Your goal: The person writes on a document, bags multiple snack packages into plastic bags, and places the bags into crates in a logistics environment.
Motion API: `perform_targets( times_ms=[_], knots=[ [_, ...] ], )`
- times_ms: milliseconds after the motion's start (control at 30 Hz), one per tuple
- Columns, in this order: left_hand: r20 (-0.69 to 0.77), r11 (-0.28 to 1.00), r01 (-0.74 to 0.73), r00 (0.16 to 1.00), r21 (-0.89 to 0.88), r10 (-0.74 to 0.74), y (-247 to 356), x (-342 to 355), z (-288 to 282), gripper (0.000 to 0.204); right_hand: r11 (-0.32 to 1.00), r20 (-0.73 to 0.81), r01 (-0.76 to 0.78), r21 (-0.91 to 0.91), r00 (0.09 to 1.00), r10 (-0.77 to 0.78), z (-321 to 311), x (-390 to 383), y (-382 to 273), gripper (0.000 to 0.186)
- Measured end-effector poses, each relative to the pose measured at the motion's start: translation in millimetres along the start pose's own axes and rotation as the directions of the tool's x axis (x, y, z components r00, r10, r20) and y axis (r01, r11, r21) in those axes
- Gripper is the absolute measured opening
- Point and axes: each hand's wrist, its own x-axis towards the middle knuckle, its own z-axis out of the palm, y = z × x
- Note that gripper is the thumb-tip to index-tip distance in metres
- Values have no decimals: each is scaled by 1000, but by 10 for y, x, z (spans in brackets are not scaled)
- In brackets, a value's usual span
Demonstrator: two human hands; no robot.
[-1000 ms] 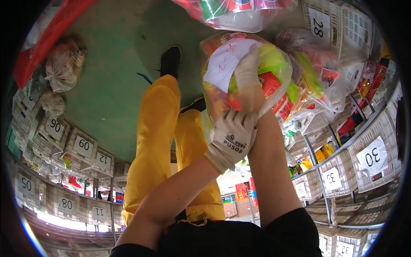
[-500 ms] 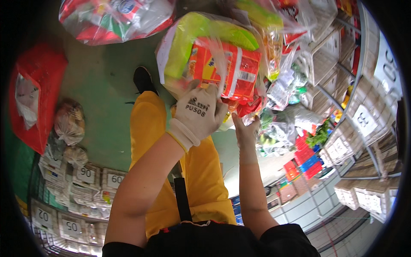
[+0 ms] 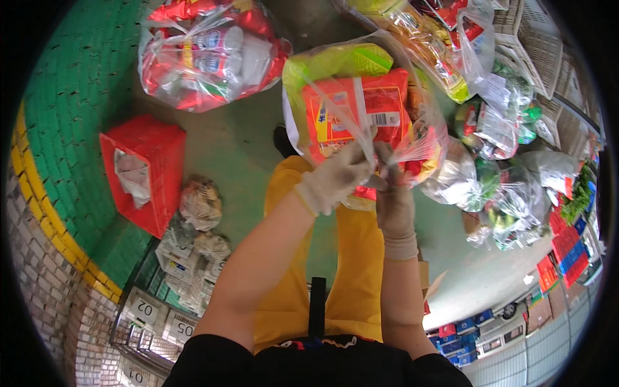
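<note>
A clear plastic bag [image 3: 425, 137] stands in front of me, filled with packaged goods. Inside it are a red packet [image 3: 332, 113] with a white band and yellow-green packaging [image 3: 371, 59]. With gloved fingers curled, my left hand [image 3: 338, 175] grips a pulled-up strip of the bag's top. Close beside it, my right hand [image 3: 394, 203] pinches the gathered plastic on the right side. Both gloves are whitish, and the fingertips nearly meet at the bag's near edge.
Another full bag [image 3: 209, 61] sits far left. A red crate [image 3: 169, 169] stands at left, near small bags of produce [image 3: 201, 203]. Several filled bags [image 3: 509, 203] line the right, beside white baskets [image 3: 532, 55]. A green and brick wall [image 3: 71, 148] rises at left.
My hands have come together at the bag's top, and the plastic is now pulled taut between them. The whole view has shifted, so surrounding things appear farther right and lower.
</note>
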Motion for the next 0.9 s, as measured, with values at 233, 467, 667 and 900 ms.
perform_targets(
  times_ms=[233, 467, 667, 900],
  knots=[
    [136, -169, -133, 991, 977, 10, -183, 49, -127, 42, 648, -264, 46, 760, 933, 243, -95, 248, -32, 72],
    [-177, -497, 191, 981, 846, 76, 225, 27, 190, 18, 49, 604, 686, -726, 670, -432, -549, 721, 447, 48],
    [-656, 865, 441, 730, 238, -191, 183, -51, -35, 23, 448, 435, 461, -766, 885, -167, -230, 384, -181, 36],
    [-487, 598, 447, 867, 666, -107, -233, -20, -673, 16, 493, 157, -35, -869, 926, 343, -541, 83, 19, 34]
  ],
)
